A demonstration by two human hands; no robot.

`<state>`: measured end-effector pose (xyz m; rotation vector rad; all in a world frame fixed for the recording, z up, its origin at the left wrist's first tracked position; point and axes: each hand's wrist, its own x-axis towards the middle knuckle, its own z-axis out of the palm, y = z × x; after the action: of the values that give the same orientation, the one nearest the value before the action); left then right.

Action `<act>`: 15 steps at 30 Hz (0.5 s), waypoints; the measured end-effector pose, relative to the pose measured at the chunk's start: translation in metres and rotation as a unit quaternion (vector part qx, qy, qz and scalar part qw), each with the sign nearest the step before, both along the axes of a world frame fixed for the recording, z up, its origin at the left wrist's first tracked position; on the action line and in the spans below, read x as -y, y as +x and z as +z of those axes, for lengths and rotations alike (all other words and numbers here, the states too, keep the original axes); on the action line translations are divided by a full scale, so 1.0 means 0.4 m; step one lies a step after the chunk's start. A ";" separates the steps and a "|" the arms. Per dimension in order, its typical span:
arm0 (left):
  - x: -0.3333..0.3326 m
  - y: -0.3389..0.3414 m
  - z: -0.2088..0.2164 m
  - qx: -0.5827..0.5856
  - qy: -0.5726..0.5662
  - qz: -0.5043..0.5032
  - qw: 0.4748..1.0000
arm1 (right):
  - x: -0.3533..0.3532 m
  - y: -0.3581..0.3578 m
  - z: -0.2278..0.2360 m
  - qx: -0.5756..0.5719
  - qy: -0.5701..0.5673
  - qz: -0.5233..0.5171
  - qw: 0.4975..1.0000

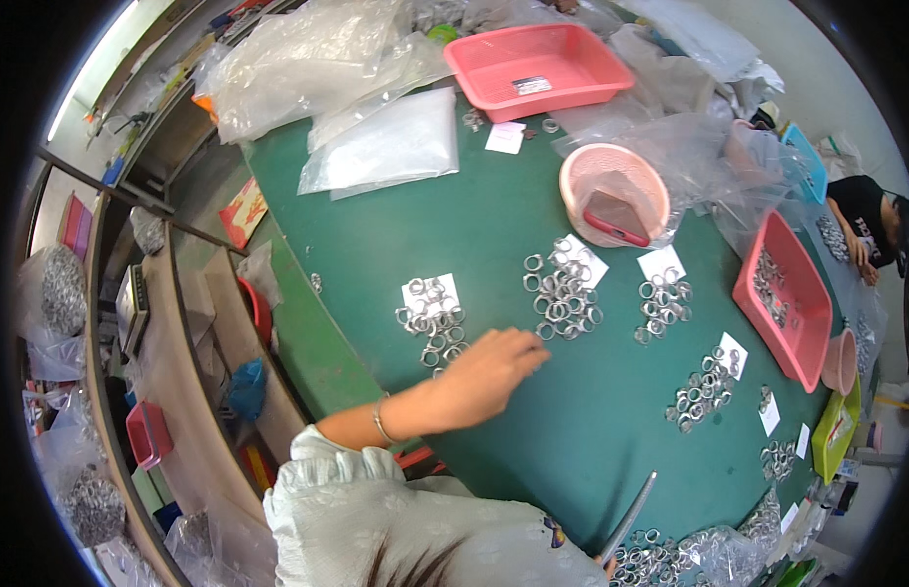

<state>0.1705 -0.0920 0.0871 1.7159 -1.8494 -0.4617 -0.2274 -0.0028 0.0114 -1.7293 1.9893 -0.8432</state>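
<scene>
My left hand point(489, 380) hovers over the green table with its fingers bent and pressed together. What they hold, if anything, is hidden. Its fingertips are close to the lower edge of a middle pile of silver rings point(569, 293). Left of the hand, another ring pile point(437, 318) lies partly over a white card, its lower end near my wrist. At the bottom edge only a sliver of my right hand point(607, 564) shows, around the lower end of a tapered grey ring mandrel point(633, 511) that points up and right. Beside it lies a large heap of rings point(650, 563).
More ring piles point(663, 308) point(702, 394) with white cards lie to the right. A pink basket point(611, 161) holds a red-edged phone. Pink trays point(538, 68) point(787, 303) and plastic bags point(386, 142) occupy the far and right sides. Another person point(865, 220) sits at the right.
</scene>
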 end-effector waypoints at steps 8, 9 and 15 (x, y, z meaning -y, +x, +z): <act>-0.084 -0.043 -0.040 -0.082 0.052 0.077 0.992 | 0.021 -0.006 -0.012 -0.021 0.027 -0.005 0.999; -0.088 -0.045 -0.039 -0.096 0.050 0.082 0.991 | 0.026 -0.007 -0.012 -0.023 0.028 -0.004 0.999; -0.131 -0.025 -0.035 -0.104 0.018 0.163 0.981 | 0.025 -0.012 -0.014 -0.025 0.035 -0.002 0.999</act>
<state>0.1605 -0.0396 0.0733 1.8723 -1.3886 -0.5196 -0.2324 -0.0126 0.0057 -1.7239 2.0299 -0.7301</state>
